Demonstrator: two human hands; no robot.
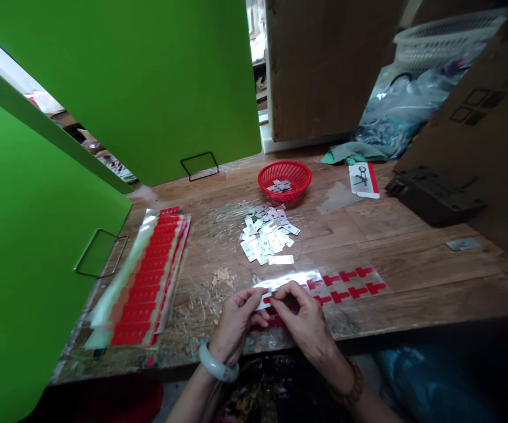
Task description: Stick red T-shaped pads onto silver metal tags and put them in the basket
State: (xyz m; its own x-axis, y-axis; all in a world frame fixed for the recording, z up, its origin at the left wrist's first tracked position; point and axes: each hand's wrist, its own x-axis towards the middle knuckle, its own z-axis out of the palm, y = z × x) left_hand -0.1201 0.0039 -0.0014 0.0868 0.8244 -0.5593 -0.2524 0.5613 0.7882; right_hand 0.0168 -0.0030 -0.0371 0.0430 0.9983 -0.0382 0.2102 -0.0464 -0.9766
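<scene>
My left hand pinches a small flat silvery plate between thumb and fingers, above the near edge of the table. At the plate's right end, the thumb and forefinger of my right hand are pressed together; a bit of red shows there, but what they grip is mostly hidden. Under and beyond both hands lies a clear sheet with red T-shaped stickers, reaching out to the right. A loose heap of similar silvery plates lies just past the hands.
Behind the heap, a red plastic basket holds more plates. Stacked red sticker sheets lie on the left. Green panels with wire handles border the table's left and back. A printed card and dark metal block sit at right.
</scene>
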